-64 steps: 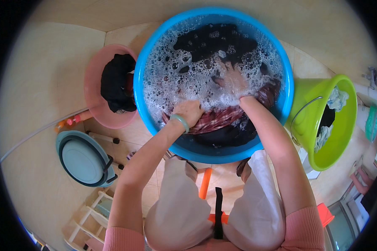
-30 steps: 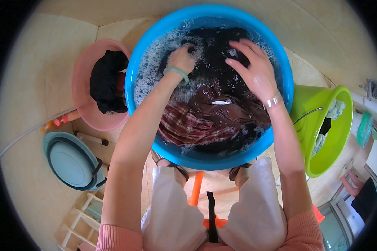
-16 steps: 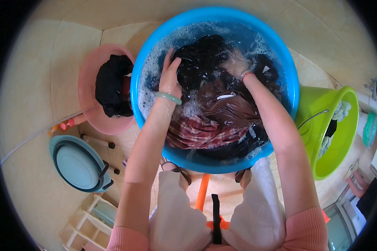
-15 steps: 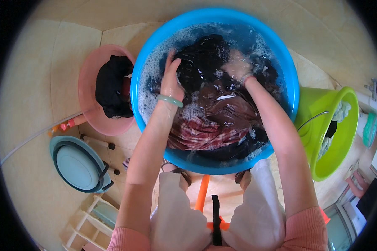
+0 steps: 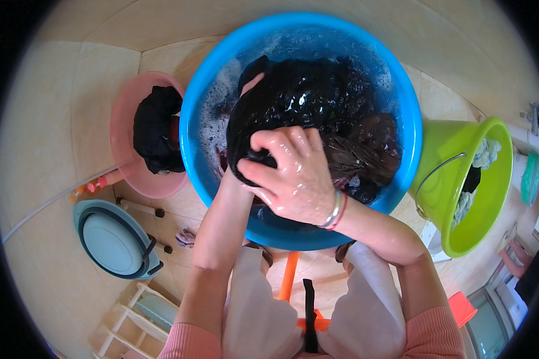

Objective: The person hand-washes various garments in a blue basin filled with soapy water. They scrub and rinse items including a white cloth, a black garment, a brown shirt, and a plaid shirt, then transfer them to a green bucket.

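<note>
A wet black garment (image 5: 305, 96) is bunched up and lifted partly out of the sudsy water in a large blue tub (image 5: 410, 197). Much of my left hand (image 5: 252, 83) is under this cloth, which drapes over it; only a bit of the fingers shows at the far side. My right hand (image 5: 296, 173) crosses over the left wrist, its curled fingers and thumb closed on a near fold of the garment. A dark brown wet garment (image 5: 374, 143) lies to the right in the tub. Below my right hand, the tub's near part is largely hidden.
A pink basin (image 5: 123, 137) with black clothing (image 5: 153, 128) stands at the left. Nearer are light-blue basins (image 5: 111, 242) and a pale rack (image 5: 123, 317). On the right, a lime-green bucket (image 5: 491, 203) leans with cloths (image 5: 488, 152) inside. An orange bar (image 5: 288, 275) shows between my legs.
The black garment has been gathered up above the water, over my left hand. My right hand has come left out of the water, across to the left wrist. The plaid cloth is now mostly covered.
</note>
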Tool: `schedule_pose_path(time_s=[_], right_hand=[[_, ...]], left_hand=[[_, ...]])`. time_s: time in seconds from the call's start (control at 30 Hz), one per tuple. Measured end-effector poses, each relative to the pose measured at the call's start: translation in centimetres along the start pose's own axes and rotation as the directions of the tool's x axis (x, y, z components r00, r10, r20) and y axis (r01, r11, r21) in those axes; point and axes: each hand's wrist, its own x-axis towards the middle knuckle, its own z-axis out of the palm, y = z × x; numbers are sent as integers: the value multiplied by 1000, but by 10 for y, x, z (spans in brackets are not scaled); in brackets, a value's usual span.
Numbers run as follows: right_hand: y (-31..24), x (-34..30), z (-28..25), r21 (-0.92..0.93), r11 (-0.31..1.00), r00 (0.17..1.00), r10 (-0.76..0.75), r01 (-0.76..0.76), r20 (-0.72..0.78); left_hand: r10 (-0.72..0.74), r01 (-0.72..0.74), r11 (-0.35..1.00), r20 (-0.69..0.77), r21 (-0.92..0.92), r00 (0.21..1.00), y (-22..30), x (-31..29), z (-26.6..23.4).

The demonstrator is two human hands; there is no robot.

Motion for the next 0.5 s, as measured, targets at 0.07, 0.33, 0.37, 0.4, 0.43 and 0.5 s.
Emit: schedule_pose_path(time_s=[0.07, 0.33, 0.37, 0.4, 0.43, 0.5], right_hand=[[-4, 0, 16, -55, 998, 994, -32, 27, -103], [25, 32, 16, -12, 992, 941, -122, 125, -315], [30, 36, 14, 21, 986, 935, -148, 163, -322], [36, 39, 18, 62, 980, 927, -159, 191, -341], [44, 39, 19, 85, 974, 920, -169, 211, -353], [51, 40, 17, 101, 974, 930, -157, 201, -332]], left_hand=[[32, -32, 999, -6, 14, 999, -2, -1, -6], [132, -129, 988, -27, 84, 991, -12, -3, -23], [156, -152, 984, -31, 96, 987, -12, -4, -25], [185, -179, 976, -34, 121, 982, -11, -9, -29], [198, -193, 973, -26, 123, 980, -15, -6, -36], [248, -245, 958, -5, 148, 969, -20, -6, -51]])
